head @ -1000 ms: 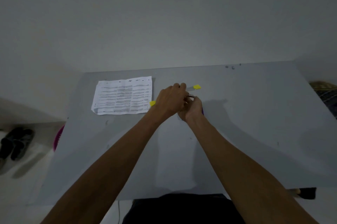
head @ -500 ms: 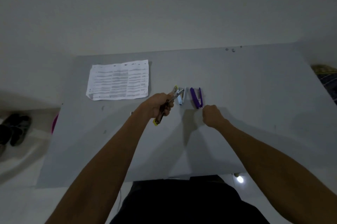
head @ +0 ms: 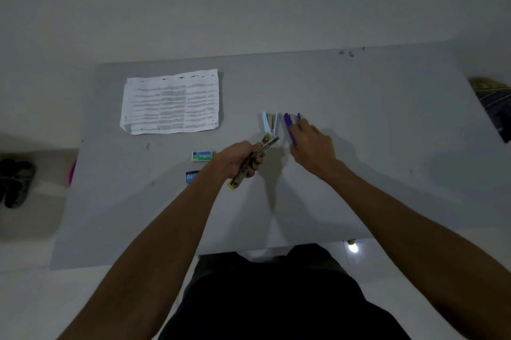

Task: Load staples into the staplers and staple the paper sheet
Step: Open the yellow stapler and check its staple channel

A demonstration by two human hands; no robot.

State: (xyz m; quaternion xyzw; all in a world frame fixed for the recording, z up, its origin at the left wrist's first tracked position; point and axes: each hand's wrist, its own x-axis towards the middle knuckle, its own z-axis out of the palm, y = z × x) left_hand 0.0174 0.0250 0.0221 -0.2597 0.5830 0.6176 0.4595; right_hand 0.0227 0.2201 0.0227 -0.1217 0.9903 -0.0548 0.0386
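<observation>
My left hand (head: 240, 160) is closed around a yellow and metal stapler (head: 254, 160), held a little above the grey table (head: 387, 146) with its jaws slightly apart. A light blue stapler (head: 267, 122) lies on the table just beyond it. My right hand (head: 312, 143) reaches onto a purple stapler (head: 289, 124) to the right of the blue one, fingers spread over it; whether it grips it I cannot tell. A printed paper sheet (head: 171, 103) lies flat at the back left. Two small staple boxes (head: 201, 155) (head: 192, 175) lie left of my left wrist.
Dark shoes (head: 15, 182) sit on the floor to the left of the table. A dark patterned cloth (head: 495, 107) shows at the right edge. A pink object (head: 72, 171) peeks out past the table's left edge.
My hands have separated. The left hand drew the yellow stapler back toward me, and the right hand moved forward from the table onto the purple stapler. The staple boxes came into sight.
</observation>
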